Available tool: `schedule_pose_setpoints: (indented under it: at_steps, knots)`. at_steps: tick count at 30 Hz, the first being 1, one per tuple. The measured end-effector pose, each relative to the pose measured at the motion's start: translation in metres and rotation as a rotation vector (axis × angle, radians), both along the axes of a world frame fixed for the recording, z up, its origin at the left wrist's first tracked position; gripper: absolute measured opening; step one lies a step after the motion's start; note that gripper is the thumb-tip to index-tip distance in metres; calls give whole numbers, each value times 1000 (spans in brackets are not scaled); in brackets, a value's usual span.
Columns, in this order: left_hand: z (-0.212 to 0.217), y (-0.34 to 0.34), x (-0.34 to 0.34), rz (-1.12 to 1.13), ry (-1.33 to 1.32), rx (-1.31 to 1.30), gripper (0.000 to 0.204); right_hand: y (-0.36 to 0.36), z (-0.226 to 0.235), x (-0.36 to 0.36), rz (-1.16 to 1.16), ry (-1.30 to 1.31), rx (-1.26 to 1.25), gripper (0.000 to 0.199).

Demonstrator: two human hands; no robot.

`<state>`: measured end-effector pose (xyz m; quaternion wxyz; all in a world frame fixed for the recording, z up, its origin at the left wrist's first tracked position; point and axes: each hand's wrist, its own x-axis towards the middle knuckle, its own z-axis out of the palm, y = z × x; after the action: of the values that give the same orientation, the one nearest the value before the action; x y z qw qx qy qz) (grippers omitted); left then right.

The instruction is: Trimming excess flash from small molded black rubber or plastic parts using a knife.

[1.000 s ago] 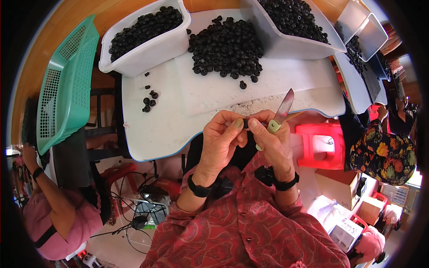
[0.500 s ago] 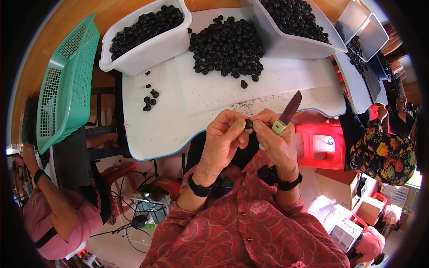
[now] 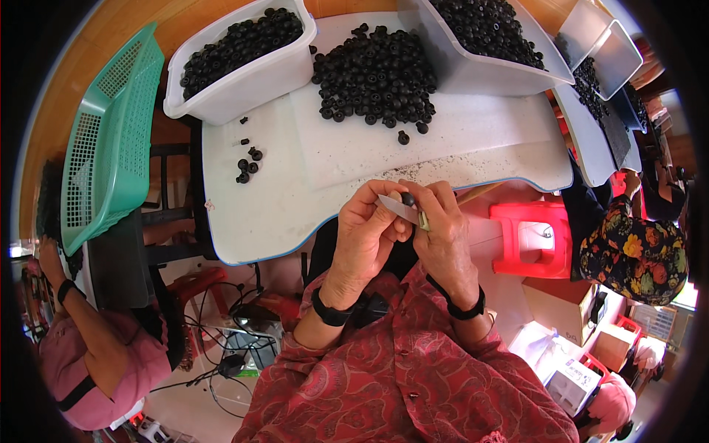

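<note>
At the near table edge [image 3: 244,251], left hand [image 3: 369,232] pinches a small black piece [image 3: 408,198], right hand [image 3: 443,236] grips a knife [image 3: 399,209] with its blade against it. Farther back lie a loose pile of black pieces [image 3: 377,74], two white tubs [image 3: 244,81] and a green basket [image 3: 111,140].

Bright, even daylight; white surface [image 3: 310,170] near overexposed at centre, mild glare toward 1 o'clock. Shadows soft and short. Centre sharp, no motion blur. Strong fisheye bending at rim; black vignette all round, heaviest 9 o'clock
</note>
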<state>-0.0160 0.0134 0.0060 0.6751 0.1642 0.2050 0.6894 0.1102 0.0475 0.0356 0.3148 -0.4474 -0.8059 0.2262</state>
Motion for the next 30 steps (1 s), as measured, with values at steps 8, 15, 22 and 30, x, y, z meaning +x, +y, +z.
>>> schedule_pose_setpoints:
  at_steps: [8,15,22,30]
  knots:
    - [0,1,2,45,60,6,15,1,-2,1,-37,-20,34,50]
    - [-4,1,1,63,106,64,12,4,-4,3,-83,-62,35,48]
    - [11,1,6,25,10,-29,12,10,-10,11,-138,15,-22,44]
    - [-2,0,5,25,35,36,11,2,-1,5,-57,-34,-6,47]
